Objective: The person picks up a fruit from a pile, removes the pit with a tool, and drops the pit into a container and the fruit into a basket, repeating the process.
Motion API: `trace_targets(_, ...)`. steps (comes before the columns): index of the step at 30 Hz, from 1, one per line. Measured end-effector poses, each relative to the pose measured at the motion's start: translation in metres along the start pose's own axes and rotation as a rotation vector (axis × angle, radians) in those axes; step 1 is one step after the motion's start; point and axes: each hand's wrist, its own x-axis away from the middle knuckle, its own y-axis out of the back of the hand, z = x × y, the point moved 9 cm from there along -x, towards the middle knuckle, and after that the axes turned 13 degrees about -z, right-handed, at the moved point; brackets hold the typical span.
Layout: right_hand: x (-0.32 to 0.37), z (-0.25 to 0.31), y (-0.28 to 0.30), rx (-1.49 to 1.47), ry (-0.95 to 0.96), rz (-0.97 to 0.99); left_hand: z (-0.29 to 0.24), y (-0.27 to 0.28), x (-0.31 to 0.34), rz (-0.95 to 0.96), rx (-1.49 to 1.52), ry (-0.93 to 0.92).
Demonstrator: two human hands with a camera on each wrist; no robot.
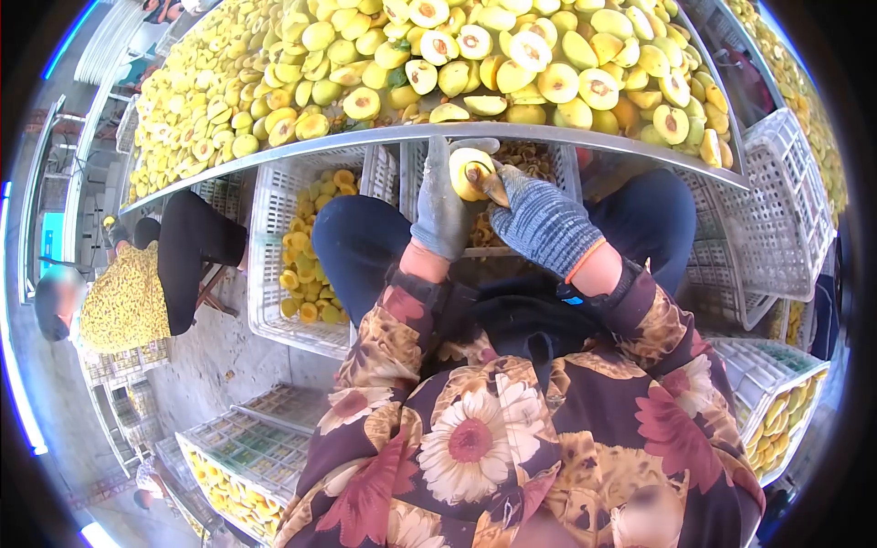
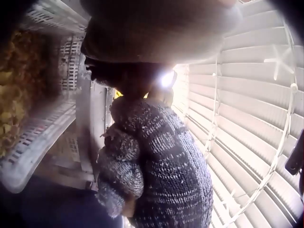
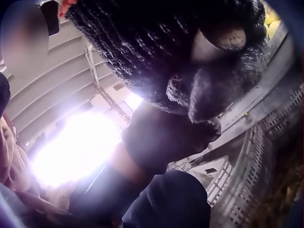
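Observation:
In the head view a halved yellow fruit (image 1: 470, 173) with a brown centre sits between the two gloved hands, just below the metal table rim. My left hand (image 1: 444, 199), in a grey glove, holds it from the left side. My right hand (image 1: 546, 219), in a blue-grey knitted glove, grips a small tool with a wooden handle (image 1: 494, 189) whose end meets the fruit's centre. In the right wrist view the handle's butt (image 3: 232, 39) pokes out of the right glove (image 3: 175, 57). The left wrist view shows the knitted glove (image 2: 161, 161) close up; the fruit is mostly hidden there.
A table with a metal rim (image 1: 365, 137) carries a heap of halved fruit (image 1: 338, 68). Beneath it stand a crate of yellow halves (image 1: 258, 265) and a crate of brownish pieces between the knees. More crates (image 1: 776, 201) stack at right; another person (image 1: 128, 297) sits at left.

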Motion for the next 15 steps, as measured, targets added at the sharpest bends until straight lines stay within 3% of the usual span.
trace_targets(3,0.002,-0.001,-0.004,0.023,-0.026,0.041,0.006,0.001,0.001,-0.008,-0.003,-0.011)
trace_targets(5,0.001,-0.004,-0.010,0.043,-0.005,0.043,0.023,0.000,0.000,0.033,0.187,0.218)
trace_targets(10,0.000,-0.004,-0.011,0.005,0.001,0.077,0.028,0.000,-0.002,0.068,0.206,0.279)
trace_targets(12,0.000,-0.009,-0.021,-0.055,0.060,0.018,0.042,0.002,0.000,0.043,0.162,0.447)
trace_targets(15,0.002,-0.004,-0.019,-0.280,-0.020,0.084,0.039,0.003,-0.002,0.044,0.130,0.366)
